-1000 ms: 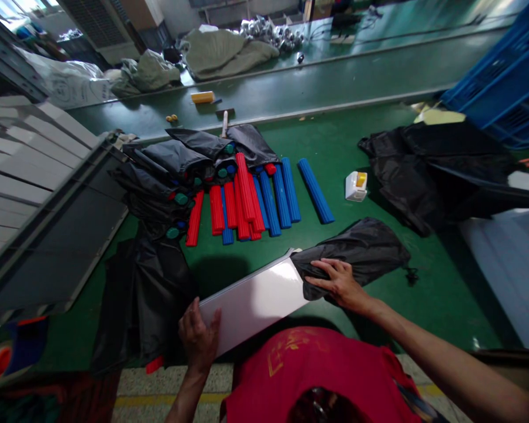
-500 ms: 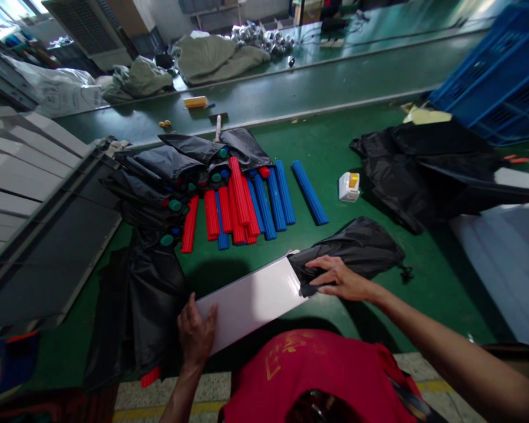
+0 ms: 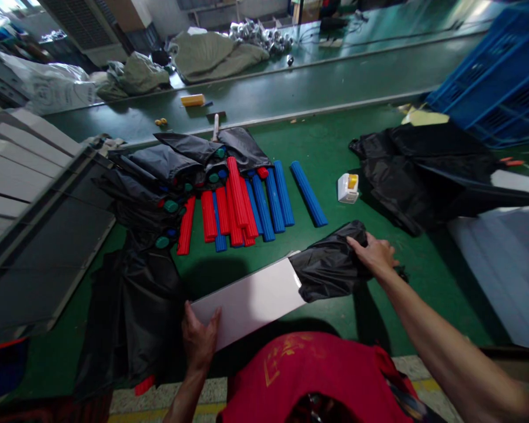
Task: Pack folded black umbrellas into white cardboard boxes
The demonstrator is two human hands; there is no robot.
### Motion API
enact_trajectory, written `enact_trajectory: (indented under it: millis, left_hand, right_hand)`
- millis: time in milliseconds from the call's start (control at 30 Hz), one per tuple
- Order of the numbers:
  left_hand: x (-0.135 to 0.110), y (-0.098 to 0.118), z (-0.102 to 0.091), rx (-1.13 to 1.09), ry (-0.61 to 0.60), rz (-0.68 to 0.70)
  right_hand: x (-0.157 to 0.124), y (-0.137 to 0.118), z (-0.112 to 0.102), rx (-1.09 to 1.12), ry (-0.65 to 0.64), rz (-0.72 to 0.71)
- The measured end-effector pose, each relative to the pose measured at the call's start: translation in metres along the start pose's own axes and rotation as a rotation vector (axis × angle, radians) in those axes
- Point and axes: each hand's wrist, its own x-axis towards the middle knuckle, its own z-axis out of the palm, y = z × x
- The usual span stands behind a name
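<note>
My left hand (image 3: 200,333) grips the near left end of a long white box (image 3: 251,299), thumb on top and fingers over the end. The box lies slanted in front of me, and its right end meets a black drawstring bag (image 3: 328,267). How far the box reaches into the bag is hidden. My right hand (image 3: 373,254) is closed on the far right part of the bag, pinching the fabric between thumb and fingers. Beyond the box lie ridged red tubes (image 3: 235,200) and ridged blue tubes (image 3: 308,194).
Filled black bags (image 3: 167,164) are heaped at the left beside a grey tray with white boxes (image 3: 26,141). A tape dispenser (image 3: 348,188) stands at the right, near more black bags (image 3: 414,170). A blue crate (image 3: 502,76) is at the back right. A yellow-handled tool (image 3: 193,100) lies behind.
My right hand has moved right, from the bag's mouth by the box to the bag's far part, and grips it there. The left hand stays on the box.
</note>
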Motion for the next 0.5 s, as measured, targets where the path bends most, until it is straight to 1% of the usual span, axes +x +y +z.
enact_trajectory:
  millis: [100,167,233,300,400,433,500]
  left_hand:
    - [-0.001,0.011,0.009,-0.031,-0.070,0.050]
    - [-0.004,0.014,0.013,-0.060,-0.120,0.060]
    - [-0.005,0.009,0.014,-0.093,-0.137,0.016]
    - [-0.006,0.000,0.012,-0.133,-0.116,-0.047]
    - [-0.007,-0.008,0.011,-0.107,-0.094,-0.082]
    - [-0.009,-0.006,0.012,-0.070,-0.087,-0.092]
    - [-0.013,0.004,0.017,-0.010,-0.072,-0.129]
  right_hand:
    - [-0.031,-0.022,0.012,-0.002,0.013,-0.131]
    - [-0.053,-0.033,0.023,-0.002,0.013,-0.218]
    - [-0.069,-0.036,0.030,0.007,0.001,-0.291]
    - [-0.075,-0.030,0.031,0.024,-0.014,-0.352]
    - [-0.074,-0.018,0.026,-0.002,-0.033,-0.371]
    - [-0.074,-0.017,0.024,-0.021,-0.040,-0.358]
    - [-0.079,-0.022,0.023,-0.052,-0.047,-0.314]
